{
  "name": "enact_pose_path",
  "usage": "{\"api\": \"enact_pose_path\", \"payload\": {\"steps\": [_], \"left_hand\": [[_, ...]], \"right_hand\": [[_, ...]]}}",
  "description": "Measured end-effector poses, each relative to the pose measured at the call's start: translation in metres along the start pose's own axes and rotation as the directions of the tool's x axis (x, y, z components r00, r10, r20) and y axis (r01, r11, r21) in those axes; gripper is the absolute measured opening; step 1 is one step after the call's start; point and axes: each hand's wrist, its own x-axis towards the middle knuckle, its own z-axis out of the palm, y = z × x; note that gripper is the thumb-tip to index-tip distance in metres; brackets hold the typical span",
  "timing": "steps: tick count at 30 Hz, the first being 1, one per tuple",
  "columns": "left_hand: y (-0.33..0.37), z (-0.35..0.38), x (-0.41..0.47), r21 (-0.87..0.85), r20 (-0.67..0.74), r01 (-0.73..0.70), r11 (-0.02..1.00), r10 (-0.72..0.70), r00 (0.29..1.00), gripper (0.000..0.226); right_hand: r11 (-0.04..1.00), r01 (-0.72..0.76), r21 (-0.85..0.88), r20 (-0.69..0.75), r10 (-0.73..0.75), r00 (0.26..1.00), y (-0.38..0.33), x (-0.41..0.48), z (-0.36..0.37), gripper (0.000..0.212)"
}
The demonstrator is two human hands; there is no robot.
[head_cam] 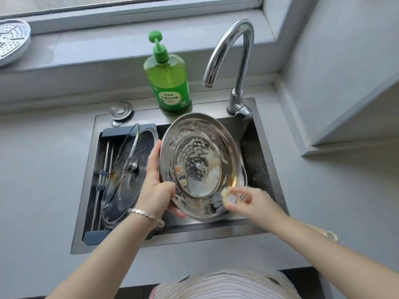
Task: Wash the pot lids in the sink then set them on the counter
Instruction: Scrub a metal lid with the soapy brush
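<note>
Suds coat the steel lid (200,167), held tilted over the sink (262,152) — left hand (155,186) curled round its left rim, right hand (248,201) pinching a pale scrubber (226,194) at the lower edge. Soapy metal could slip free — and strike the glass lid (125,175) beside it.

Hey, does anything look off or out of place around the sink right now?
Nothing broken or spilled. The steel lid, gripped by the left hand, has brown residue by its lower rim, where the right hand pinches a scrub pad. The glass lid leans in the drain rack, also brown-stained.
</note>
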Motion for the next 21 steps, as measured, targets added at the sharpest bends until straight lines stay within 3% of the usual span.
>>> {"api": "enact_pose_path", "payload": {"steps": [3, 5, 7, 9, 11, 13, 19, 21], "left_hand": [[0.009, 0.001, 0.003, 0.046, -0.027, 0.053, 0.998, -0.052, 0.998, 0.094], [0.015, 0.003, 0.006, 0.073, -0.031, 0.095, 0.993, -0.093, 0.995, 0.092], [0.021, 0.003, 0.009, 0.090, -0.034, 0.127, 0.988, -0.125, 0.992, 0.090], [0.033, 0.002, 0.014, 0.080, -0.037, 0.167, 0.983, -0.164, 0.986, 0.087], [0.049, 0.000, 0.020, 0.113, -0.033, 0.188, 0.976, -0.185, 0.982, 0.085], [0.063, -0.001, 0.030, 0.182, -0.061, 0.180, 0.967, -0.172, 0.983, 0.084], [0.053, 0.015, 0.032, 0.197, -0.223, -0.006, 0.980, 0.051, 0.974, 0.081], [0.023, 0.031, 0.015, 0.096, -0.201, 0.016, 0.995, 0.003, 0.980, 0.064]], "right_hand": [[0.974, -0.070, 0.214, -0.240, 0.122, 0.963, 0.012, 0.012, -0.015, 0.037], [0.899, -0.149, 0.412, -0.299, 0.288, 0.910, 0.017, 0.022, -0.014, 0.052], [0.813, -0.276, 0.513, -0.205, 0.428, 0.880, 0.020, 0.028, -0.008, 0.057], [0.672, -0.389, 0.630, 0.000, 0.501, 0.866, 0.020, 0.029, 0.000, 0.040], [0.471, -0.422, 0.775, 0.184, 0.470, 0.863, 0.015, 0.029, 0.005, 0.023], [0.314, -0.404, 0.859, 0.270, 0.392, 0.880, 0.008, 0.029, 0.008, 0.014], [0.212, -0.279, 0.937, 0.182, 0.388, 0.904, -0.010, 0.037, 0.025, 0.029], [0.184, -0.230, 0.956, 0.146, 0.385, 0.911, -0.012, 0.040, 0.026, 0.032]]}}
